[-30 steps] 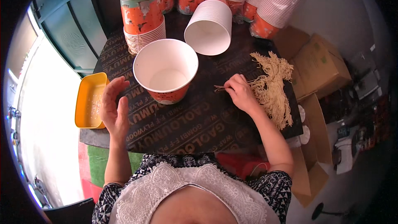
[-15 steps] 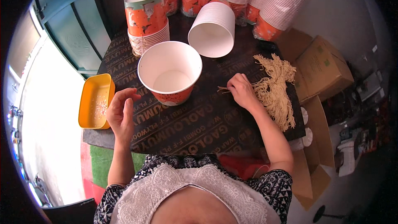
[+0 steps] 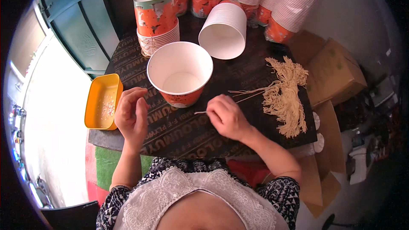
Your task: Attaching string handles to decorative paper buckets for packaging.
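Observation:
My right hand (image 3: 228, 117) is closed in a pinch on a cream string (image 3: 251, 96), whose short end sticks out past the fingertips. The string's other end runs toward a pile of cream strings (image 3: 286, 96) at the right of the table. My left hand (image 3: 132, 117) is half curled, thumb and fingers apart, with nothing visible in it. It hovers between a yellow tray (image 3: 87, 110) holding small bits and a paper bucket (image 3: 180, 70). The bucket stands upright, white inside and orange outside, with both hands just in front of it and apart from it.
Upside-down orange buckets (image 3: 156, 17) are stacked at the back left, strings hanging by their rims. A nest of white-rimmed buckets (image 3: 222, 32) lies on its side behind. Several wrapped bucket stacks (image 3: 296, 4) line the dark table's (image 3: 179, 140) back. Cardboard boxes (image 3: 338, 70) stand right.
My right hand has moved left and nearer, drawing a string out of the pile. My left hand's fingers have curled in more. The view has shifted slightly.

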Demonstrator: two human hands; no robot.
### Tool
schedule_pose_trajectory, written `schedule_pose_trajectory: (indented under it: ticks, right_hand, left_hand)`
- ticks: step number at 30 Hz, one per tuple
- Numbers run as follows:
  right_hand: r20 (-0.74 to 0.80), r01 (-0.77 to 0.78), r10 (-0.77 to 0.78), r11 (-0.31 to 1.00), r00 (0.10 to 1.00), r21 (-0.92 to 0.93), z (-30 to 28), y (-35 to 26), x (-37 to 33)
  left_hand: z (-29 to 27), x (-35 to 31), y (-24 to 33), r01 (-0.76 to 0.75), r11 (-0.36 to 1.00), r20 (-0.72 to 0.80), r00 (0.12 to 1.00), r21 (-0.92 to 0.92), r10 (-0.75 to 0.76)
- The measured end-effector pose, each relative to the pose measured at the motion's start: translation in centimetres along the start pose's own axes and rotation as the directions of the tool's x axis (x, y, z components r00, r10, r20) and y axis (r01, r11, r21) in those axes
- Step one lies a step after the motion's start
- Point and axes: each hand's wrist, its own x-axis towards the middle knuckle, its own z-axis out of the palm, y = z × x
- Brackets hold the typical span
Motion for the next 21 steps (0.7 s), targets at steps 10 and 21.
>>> schedule_pose_trajectory:
  ticks: [10, 21]
  right_hand:
    - [-0.167, -0.238, 0.353, 0.846, 0.921, 0.476, 0.9, -4.7, 0.3]
    - [-0.212, -0.231, 0.321, 0.903, 0.923, 0.362, 0.7, -6.0, -0.8]
  left_hand:
    - [1.5, -1.4, 2.9, 0.421, 0.906, 0.433, 0.812, 0.027, -0.39]
    - [3.8, -1.6, 3.0, 0.762, 0.626, 0.65, 0.562, -0.165, -0.512]
